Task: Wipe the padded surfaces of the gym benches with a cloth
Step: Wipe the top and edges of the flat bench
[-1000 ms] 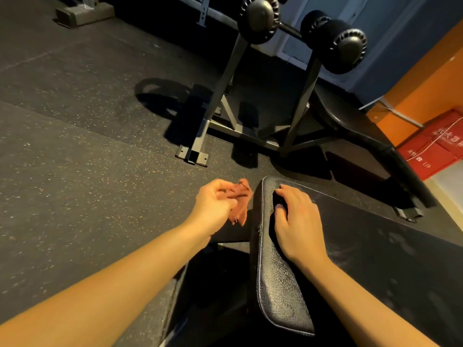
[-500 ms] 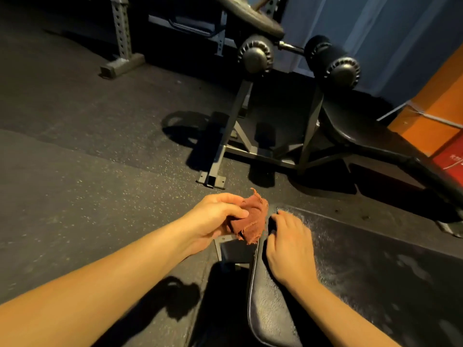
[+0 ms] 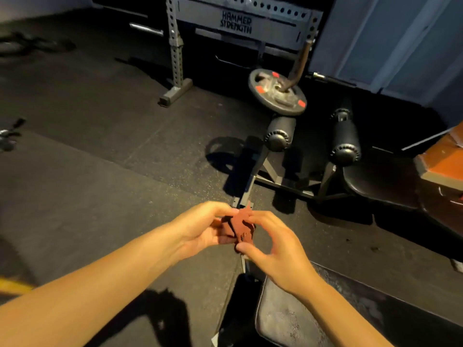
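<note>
Though dim, speckled rubber floor (image 3: 100,196) around black bench pad (image 3: 288,321).

The crumpled rust-red cloth (image 3: 239,227) was pinched between the left hand (image 3: 200,229) and right hand (image 3: 273,249). The black padded surface (image 3: 295,319) lay beneath the right wrist.

two hands (image 3: 200,231) (image 3: 278,249), one cloth (image 3: 239,227) — two benches (image 3: 288,319) (image 3: 375,184), one plate (image 3: 276,93)

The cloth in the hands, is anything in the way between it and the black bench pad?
Nothing visible is. The left hand and right hand both pinch the cloth in the air, just past the end of the bench pad. Only open air lies between them.
</note>
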The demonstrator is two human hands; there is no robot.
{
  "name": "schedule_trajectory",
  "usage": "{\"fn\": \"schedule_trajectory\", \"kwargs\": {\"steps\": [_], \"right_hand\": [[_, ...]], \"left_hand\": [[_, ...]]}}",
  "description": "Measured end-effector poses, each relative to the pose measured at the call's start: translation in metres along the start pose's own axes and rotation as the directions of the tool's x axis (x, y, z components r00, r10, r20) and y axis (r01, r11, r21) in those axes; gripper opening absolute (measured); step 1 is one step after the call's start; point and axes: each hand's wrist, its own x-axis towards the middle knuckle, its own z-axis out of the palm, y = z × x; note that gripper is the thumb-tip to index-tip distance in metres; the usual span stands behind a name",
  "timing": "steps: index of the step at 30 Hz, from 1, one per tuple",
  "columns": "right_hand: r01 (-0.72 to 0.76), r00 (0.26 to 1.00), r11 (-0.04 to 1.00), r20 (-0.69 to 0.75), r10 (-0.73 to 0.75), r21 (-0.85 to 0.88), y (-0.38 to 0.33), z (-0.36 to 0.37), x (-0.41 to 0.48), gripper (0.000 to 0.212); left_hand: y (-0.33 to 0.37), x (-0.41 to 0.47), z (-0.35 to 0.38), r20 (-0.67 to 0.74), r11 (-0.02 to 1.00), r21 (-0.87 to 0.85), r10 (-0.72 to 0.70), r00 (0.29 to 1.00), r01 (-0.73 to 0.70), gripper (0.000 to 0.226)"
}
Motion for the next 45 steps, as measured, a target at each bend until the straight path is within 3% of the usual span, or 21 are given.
{"fn": "schedule_trajectory", "kwargs": {"steps": [2,6,11,14,16,20,22,23,26,29,37,42,44,45], "right_hand": [[-0.001,0.997,1.0,-0.078,0.003,0.025,-0.056,-0.022,0.015,0.038],[-0.03,0.983,0.994,-0.179,0.048,0.1,-0.155,-0.08,0.041,0.026],[-0.125,0.975,0.97,-0.154,0.158,0.207,-0.244,-0.167,0.063,0.011],[-0.233,0.942,0.892,-0.138,0.306,0.386,-0.266,-0.207,0.074,0.025],[-0.256,0.937,0.816,-0.073,0.341,0.518,-0.274,-0.224,0.084,0.036],[-0.253,0.943,0.71,0.003,0.333,0.657,-0.269,-0.262,0.096,0.036],[-0.218,0.93,0.659,-0.051,0.364,0.72,-0.251,-0.282,0.103,0.019],[-0.198,0.916,0.621,-0.081,0.392,0.758,-0.238,-0.29,0.108,0.026],[-0.179,0.843,0.544,-0.158,0.515,0.82,-0.209,-0.306,0.122,0.03],[-0.179,0.746,0.459,-0.184,0.64,0.871,-0.184,-0.304,0.142,0.038],[-0.133,0.74,0.542,-0.28,0.611,0.83,-0.159,-0.326,0.161,0.057],[-0.233,0.686,0.563,-0.277,0.673,0.793,-0.139,-0.326,0.17,0.027],[-0.223,0.617,0.575,-0.343,0.708,0.787,-0.129,-0.32,0.179,0.012],[-0.186,0.553,0.581,-0.404,0.728,0.792,-0.123,-0.317,0.185,0.013]], "left_hand": [[0.05,-0.043,-0.01,0.069,0.997,0.031,0.064,0.996,-0.067,0.031],[0.141,-0.116,-0.007,0.163,0.939,0.265,0.183,0.969,-0.222,0.038],[0.241,-0.162,0.013,0.208,0.764,0.539,0.289,0.934,-0.356,0.032],[0.291,-0.169,0.023,0.353,0.664,0.607,0.267,0.896,-0.437,0.026],[0.317,-0.164,0.021,0.453,0.656,0.597,0.199,0.869,-0.461,0.026],[0.359,-0.123,0.034,0.542,0.729,0.529,0.103,0.834,-0.434,0.034],[0.374,-0.096,0.048,0.557,0.78,0.442,0.148,0.817,-0.443,0.035],[0.381,-0.083,0.057,0.575,0.797,0.397,0.171,0.8,-0.455,0.03],[0.397,-0.05,0.089,0.598,0.82,0.33,0.201,0.776,-0.467,0.002],[0.41,-0.025,0.119,0.58,0.774,0.383,0.222,0.784,-0.503,0.021],[0.431,0.048,0.177,0.572,0.662,0.49,0.248,0.782,-0.567,0.032],[0.435,0.097,0.213,0.744,0.473,0.539,0.121,0.658,-0.697,0.034],[0.439,0.117,0.223,0.757,0.487,0.561,0.027,0.653,-0.67,0.037],[0.44,0.128,0.227,0.749,0.548,0.575,-0.053,0.661,-0.608,0.04]]}}
